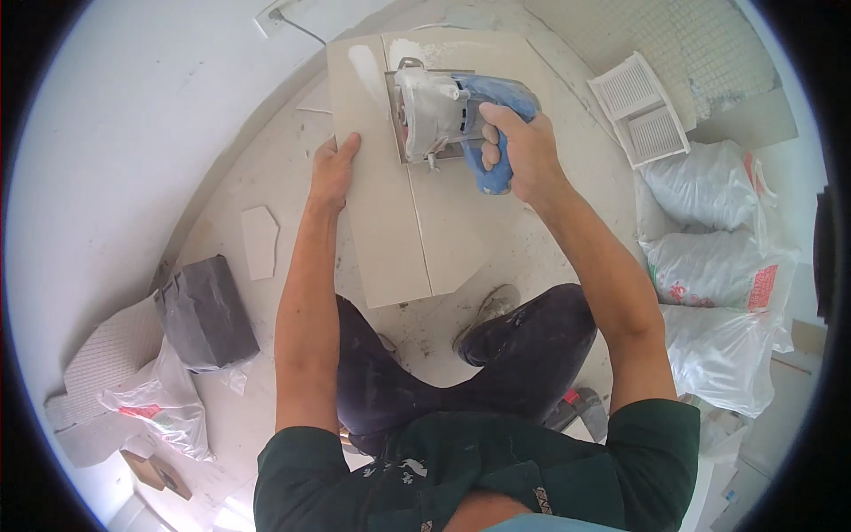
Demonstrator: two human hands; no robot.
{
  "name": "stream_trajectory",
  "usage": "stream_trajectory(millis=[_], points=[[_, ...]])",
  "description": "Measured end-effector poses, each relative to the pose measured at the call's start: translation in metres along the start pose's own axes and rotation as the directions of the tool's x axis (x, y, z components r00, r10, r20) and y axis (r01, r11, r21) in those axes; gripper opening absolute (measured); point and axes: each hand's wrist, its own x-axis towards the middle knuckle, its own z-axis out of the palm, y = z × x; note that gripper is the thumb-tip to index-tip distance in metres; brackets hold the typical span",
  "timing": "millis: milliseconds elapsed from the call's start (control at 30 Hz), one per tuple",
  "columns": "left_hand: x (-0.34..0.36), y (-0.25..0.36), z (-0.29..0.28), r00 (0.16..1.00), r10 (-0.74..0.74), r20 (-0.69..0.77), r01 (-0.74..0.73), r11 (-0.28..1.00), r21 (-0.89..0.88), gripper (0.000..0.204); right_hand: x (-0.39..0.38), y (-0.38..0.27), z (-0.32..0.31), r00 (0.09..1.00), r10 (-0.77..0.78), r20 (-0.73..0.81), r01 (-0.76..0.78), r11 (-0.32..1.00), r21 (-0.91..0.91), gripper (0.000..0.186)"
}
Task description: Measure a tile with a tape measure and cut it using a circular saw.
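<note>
My right hand (525, 146) is wrapped round the blue handle of a handheld tile cutter (433, 111), a circular saw with a dusty grey metal body. Its base plate rests on a large beige tile (377, 226). A thin straight cut line runs down the tile from the far edge to the near edge, passing under the saw. My left hand (332, 173) grips the tile's left edge, thumb on top and the other fingers mostly hidden at the side. White dust lies by the far end of the line. The saw's blade is mostly hidden by its guard.
A small tile offcut (261, 242) and a dark wrapped box (206, 313) lie to the left, near the white wall. White plastic sacks (718, 270) line the right side, with a white louvred panel (640, 111) beyond them. My shoe (489, 319) is close to the tile's near edge.
</note>
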Motion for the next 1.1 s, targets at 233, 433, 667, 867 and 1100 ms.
stream_trajectory(millis=[233, 433, 667, 867, 1100], points=[[0.001, -0.002, -0.004, 0.999, 0.035, 0.005, -0.035, 0.999, 0.008, 0.039, 0.001, 0.000, 0.002, 1.000, 0.006, 0.012, -0.006, 1.000, -0.012, 0.011], [0.005, -0.009, -0.006, 1.000, 0.012, -0.022, -0.012, 1.000, 0.000, 0.040, 0.002, 0.000, 0.003, 1.000, 0.027, 0.012, -0.026, 0.999, -0.029, 0.011], [0.006, -0.001, -0.005, 0.999, 0.046, -0.028, -0.045, 0.998, 0.032, 0.038, 0.001, -0.001, 0.005, 0.997, 0.075, -0.018, -0.076, 0.997, -0.014, 0.012], [0.013, 0.004, -0.004, 0.997, 0.076, -0.030, -0.074, 0.994, 0.079, 0.038, -0.003, 0.003, 0.006, 0.995, 0.088, -0.037, -0.091, 0.993, -0.079, 0.012], [0.019, 0.007, -0.004, 0.997, 0.081, -0.020, -0.077, 0.987, 0.143, 0.040, -0.014, 0.006, 0.013, 0.994, 0.078, -0.071, -0.082, 0.995, -0.050, 0.014]])
